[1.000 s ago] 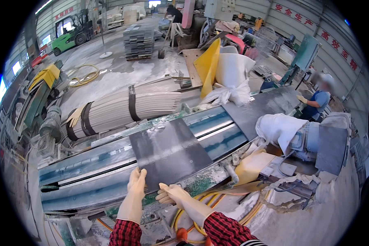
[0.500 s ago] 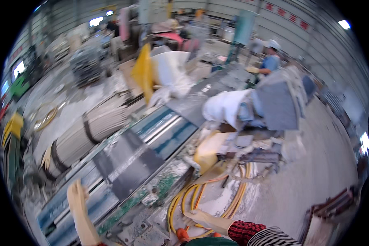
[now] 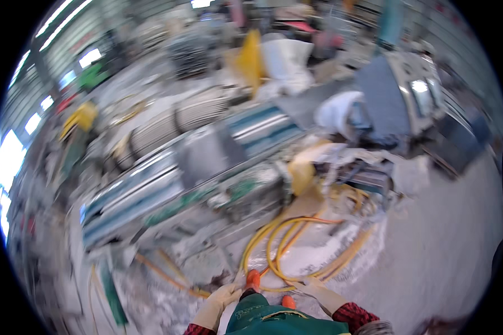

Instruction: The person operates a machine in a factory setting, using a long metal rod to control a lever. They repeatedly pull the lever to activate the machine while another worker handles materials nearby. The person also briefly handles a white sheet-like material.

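Cream gloves cover both my hands, low in the view on either side of my green apron [image 3: 262, 317]. My left hand [image 3: 224, 295] hangs by the apron's left side, its fingers loosely apart and nothing seen in them. On the other side, my right hand [image 3: 314, 287] has its fingers stretched out over the floor, also without anything visible in it. Yellow and orange hoses [image 3: 274, 245] lie coiled just beyond my hands. Past them runs a long machine bed with blue strips and bright metal rails [image 3: 137, 195], and a grey plate [image 3: 207, 153] lies across it. Motion blurs the picture.
Orange boots [image 3: 252, 279] show beneath me, close to the hoses. A cloth-draped pile [image 3: 346, 159] stands right of the bed, near a large grey panel [image 3: 383, 103]. Behind the bed lies a ribbed grey roll [image 3: 181, 114]; a yellow sheet [image 3: 250, 64] stands farther back.
My left hand has come off the machine bed, back and down beside my apron. The view has swung left and down, showing more apron and boots. My right hand stays low.
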`<state>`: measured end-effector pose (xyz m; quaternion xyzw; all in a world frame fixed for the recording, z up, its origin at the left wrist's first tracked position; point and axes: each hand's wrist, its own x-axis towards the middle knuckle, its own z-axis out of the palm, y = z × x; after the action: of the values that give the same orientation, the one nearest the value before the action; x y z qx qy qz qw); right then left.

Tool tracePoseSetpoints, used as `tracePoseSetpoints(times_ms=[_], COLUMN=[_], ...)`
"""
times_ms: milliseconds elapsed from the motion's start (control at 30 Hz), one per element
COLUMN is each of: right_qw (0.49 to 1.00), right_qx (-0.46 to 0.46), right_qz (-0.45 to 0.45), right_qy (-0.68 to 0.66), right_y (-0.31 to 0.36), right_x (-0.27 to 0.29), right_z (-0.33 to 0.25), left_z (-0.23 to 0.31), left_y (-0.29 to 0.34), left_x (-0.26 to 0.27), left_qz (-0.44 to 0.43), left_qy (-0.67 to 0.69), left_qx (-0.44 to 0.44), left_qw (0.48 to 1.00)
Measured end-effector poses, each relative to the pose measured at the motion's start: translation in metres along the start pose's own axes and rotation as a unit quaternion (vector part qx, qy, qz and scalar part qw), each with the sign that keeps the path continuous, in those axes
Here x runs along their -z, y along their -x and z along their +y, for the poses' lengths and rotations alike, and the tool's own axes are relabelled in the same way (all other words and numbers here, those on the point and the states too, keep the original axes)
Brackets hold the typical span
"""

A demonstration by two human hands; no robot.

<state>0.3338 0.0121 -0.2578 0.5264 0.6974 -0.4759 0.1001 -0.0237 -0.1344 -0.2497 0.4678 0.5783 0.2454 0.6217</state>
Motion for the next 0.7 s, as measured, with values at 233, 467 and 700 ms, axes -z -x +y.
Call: tracePoseSetpoints(times_ms=[233,467,700], right_qw=[0.992,0.985,0.994], right_qx=[0.029,-0.007,0.009], right_qz=[-0.028,-0.051,-0.058], right_qy=[-0.122,0.163,0.096], right_y=[-0.018,0.005,-0.034], right_x=[-0.076,-0.033,-0.035], right_z=[0.12,0.093,0.1], left_z=[-0.002,-0.093,-0.15], left_y=[0.146,0.234,0.264], left_x=[-0.067,-0.166,-0.227], left_qz=[0.234,0.386,0.445], left_qy=[0.005,0.267,0.39], left_qx=[0.18,0.264,0.263], left_qw=[0.955,0.842,0.762])
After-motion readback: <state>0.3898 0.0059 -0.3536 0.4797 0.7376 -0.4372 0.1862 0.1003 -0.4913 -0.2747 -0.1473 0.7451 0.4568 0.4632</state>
